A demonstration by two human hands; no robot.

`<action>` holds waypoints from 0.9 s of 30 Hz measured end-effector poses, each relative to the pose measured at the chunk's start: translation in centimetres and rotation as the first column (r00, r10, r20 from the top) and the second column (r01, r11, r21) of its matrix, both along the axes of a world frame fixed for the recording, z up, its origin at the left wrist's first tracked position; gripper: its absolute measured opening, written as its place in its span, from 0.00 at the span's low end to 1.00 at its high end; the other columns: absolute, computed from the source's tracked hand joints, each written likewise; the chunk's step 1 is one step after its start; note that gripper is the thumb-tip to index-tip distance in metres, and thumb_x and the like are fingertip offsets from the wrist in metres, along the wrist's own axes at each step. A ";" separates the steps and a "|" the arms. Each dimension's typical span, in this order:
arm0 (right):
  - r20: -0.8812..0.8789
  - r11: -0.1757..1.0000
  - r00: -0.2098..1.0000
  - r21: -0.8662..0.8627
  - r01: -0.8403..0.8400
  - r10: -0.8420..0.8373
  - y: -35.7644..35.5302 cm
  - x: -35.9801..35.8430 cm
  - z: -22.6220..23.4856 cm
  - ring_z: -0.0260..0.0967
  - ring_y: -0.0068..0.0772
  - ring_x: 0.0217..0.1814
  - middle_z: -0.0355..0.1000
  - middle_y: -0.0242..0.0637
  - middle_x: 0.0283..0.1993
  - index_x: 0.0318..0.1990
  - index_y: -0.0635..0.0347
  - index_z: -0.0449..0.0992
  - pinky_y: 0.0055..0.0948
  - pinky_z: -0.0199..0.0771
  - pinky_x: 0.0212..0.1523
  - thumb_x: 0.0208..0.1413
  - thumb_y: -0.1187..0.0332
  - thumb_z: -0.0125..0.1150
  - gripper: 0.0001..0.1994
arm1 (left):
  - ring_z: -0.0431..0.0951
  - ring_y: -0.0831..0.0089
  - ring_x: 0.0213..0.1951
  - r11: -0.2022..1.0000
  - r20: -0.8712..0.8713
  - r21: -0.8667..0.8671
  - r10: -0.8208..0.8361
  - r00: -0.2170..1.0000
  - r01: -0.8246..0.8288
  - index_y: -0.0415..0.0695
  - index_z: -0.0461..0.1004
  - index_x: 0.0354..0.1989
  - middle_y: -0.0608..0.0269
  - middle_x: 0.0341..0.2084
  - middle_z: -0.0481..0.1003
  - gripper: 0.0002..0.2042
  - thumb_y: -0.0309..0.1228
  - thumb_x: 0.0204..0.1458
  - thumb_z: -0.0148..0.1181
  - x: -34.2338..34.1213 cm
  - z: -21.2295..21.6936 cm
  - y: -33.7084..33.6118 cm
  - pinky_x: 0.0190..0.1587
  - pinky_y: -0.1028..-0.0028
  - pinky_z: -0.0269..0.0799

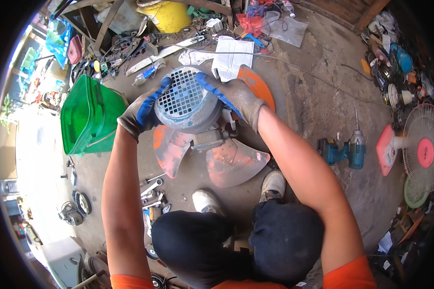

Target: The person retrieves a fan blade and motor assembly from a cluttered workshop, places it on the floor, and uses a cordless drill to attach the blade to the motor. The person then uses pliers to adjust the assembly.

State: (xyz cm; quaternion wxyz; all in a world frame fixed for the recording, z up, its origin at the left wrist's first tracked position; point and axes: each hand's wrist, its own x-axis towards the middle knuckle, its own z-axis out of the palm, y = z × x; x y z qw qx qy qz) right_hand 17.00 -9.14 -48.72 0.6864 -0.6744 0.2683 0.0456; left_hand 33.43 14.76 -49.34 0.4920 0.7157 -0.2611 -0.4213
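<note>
A grey electric motor (pixel 201 139) stands on the floor in front of me, with worn orange-and-grey fan blades (pixel 236 164) spread out around its lower part. At its top is a round metal motor fan cover (pixel 190 118) with a square-mesh grille. My left hand (pixel 147 107), in a grey-and-blue work glove, is closed on the cover's left rim. On the opposite rim my gloved right hand (pixel 238 98) grips the same cover, its thumb lying along the grille's edge. Whether the cover is seated on the motor or loose, I cannot tell.
Left of the motor lies a green bucket (pixel 77 118). Several wrenches (pixel 152 188) are by my left shoe. A cordless drill (pixel 345 150) and a pink pedestal fan (pixel 424 151) are at the right. A yellow bucket (pixel 166 17) and scrap line the far side.
</note>
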 end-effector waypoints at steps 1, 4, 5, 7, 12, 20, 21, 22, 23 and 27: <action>-0.036 1.000 0.999 -0.013 -0.006 0.006 -0.7 0.1 0.7 0.76 0.35 0.45 0.78 0.47 0.43 0.44 0.77 0.78 0.28 0.73 0.48 0.44 0.36 0.68 0.41 | 0.77 0.66 0.49 0.987 -0.304 0.008 0.153 0.940 -0.158 0.47 0.64 0.65 0.59 0.52 0.76 0.27 0.39 0.58 0.60 -1.0 0.7 -0.6 0.53 0.67 0.74; -0.127 0.989 0.985 -0.071 -0.130 0.121 -1.8 0.8 2.7 0.75 0.38 0.47 0.76 0.50 0.47 0.49 0.78 0.75 0.31 0.73 0.48 0.43 0.33 0.66 0.46 | 0.79 0.71 0.42 0.945 -0.625 0.028 0.271 0.732 -0.326 0.51 0.72 0.56 0.67 0.44 0.79 0.22 0.51 0.60 0.54 -4.1 3.1 -2.8 0.42 0.66 0.77; -0.131 0.982 0.980 -0.095 -0.165 0.152 -2.0 1.0 2.7 0.74 0.40 0.47 0.76 0.52 0.48 0.51 0.78 0.74 0.33 0.74 0.47 0.43 0.32 0.64 0.48 | 0.80 0.72 0.41 0.937 -0.649 0.027 0.281 0.707 -0.347 0.51 0.72 0.56 0.67 0.44 0.79 0.22 0.52 0.61 0.53 -4.8 3.9 -3.5 0.41 0.67 0.78; -0.090 0.953 0.969 -0.178 -0.243 0.231 -2.0 1.5 2.2 0.75 0.43 0.45 0.74 0.55 0.49 0.55 0.74 0.72 0.41 0.77 0.41 0.43 0.26 0.57 0.51 | 0.80 0.75 0.36 0.937 -0.632 -0.042 0.244 0.736 -0.346 0.51 0.73 0.54 0.68 0.42 0.80 0.24 0.55 0.61 0.49 -3.8 3.4 -3.0 0.34 0.71 0.77; -0.125 0.926 0.931 -0.121 -0.357 0.343 -2.4 2.3 1.7 0.74 0.37 0.41 0.75 0.51 0.49 0.61 0.57 0.71 0.41 0.76 0.45 0.54 0.35 0.55 0.38 | 0.80 0.75 0.42 0.924 -0.515 -0.088 0.277 0.811 -0.372 0.47 0.73 0.55 0.64 0.44 0.79 0.21 0.47 0.61 0.56 -2.9 1.3 -2.6 0.45 0.71 0.79; -0.163 0.973 0.967 -0.086 -0.214 0.198 -0.1 3.0 6.9 0.73 0.35 0.45 0.76 0.43 0.46 0.51 0.71 0.75 0.33 0.73 0.46 0.42 0.37 0.70 0.42 | 0.78 0.67 0.49 0.846 -0.812 -0.203 0.136 0.568 -0.493 0.47 0.71 0.57 0.59 0.51 0.77 0.24 0.50 0.60 0.56 -3.2 2.9 -1.3 0.52 0.66 0.75; -0.091 0.957 0.967 -0.148 -0.249 0.238 -1.6 3.4 5.5 0.73 0.33 0.43 0.76 0.43 0.45 0.51 0.72 0.75 0.34 0.74 0.44 0.43 0.38 0.71 0.42 | 0.79 0.68 0.48 0.867 -0.748 -0.211 0.155 0.646 -0.452 0.47 0.72 0.57 0.59 0.50 0.77 0.23 0.50 0.61 0.54 -3.9 4.2 -2.2 0.51 0.65 0.76; 0.002 0.940 0.957 -0.190 -0.284 0.289 -1.4 4.4 4.3 0.74 0.32 0.41 0.76 0.42 0.44 0.50 0.74 0.74 0.34 0.75 0.42 0.43 0.39 0.72 0.42 | 0.79 0.69 0.47 0.867 -0.569 -0.215 0.263 0.779 -0.450 0.47 0.71 0.57 0.59 0.50 0.77 0.25 0.53 0.60 0.54 -3.0 2.9 -0.8 0.49 0.66 0.76; 0.047 0.937 0.956 -0.215 -0.275 0.291 -1.7 4.1 3.5 0.74 0.31 0.40 0.76 0.42 0.43 0.50 0.75 0.74 0.34 0.76 0.40 0.43 0.40 0.72 0.41 | 0.79 0.69 0.46 0.902 -0.527 -0.148 0.275 0.804 -0.405 0.48 0.71 0.57 0.60 0.49 0.77 0.26 0.55 0.59 0.54 -2.8 3.5 -0.6 0.48 0.65 0.76; -0.052 0.999 0.998 -0.029 -0.034 0.033 -0.5 3.0 6.6 0.73 0.31 0.40 0.76 0.41 0.42 0.52 0.77 0.73 0.32 0.76 0.41 0.45 0.37 0.69 0.44 | 0.79 0.70 0.42 0.919 -0.550 -0.015 0.321 0.771 -0.394 0.50 0.71 0.56 0.65 0.46 0.78 0.27 0.57 0.58 0.54 -5.2 8.3 -1.5 0.46 0.63 0.76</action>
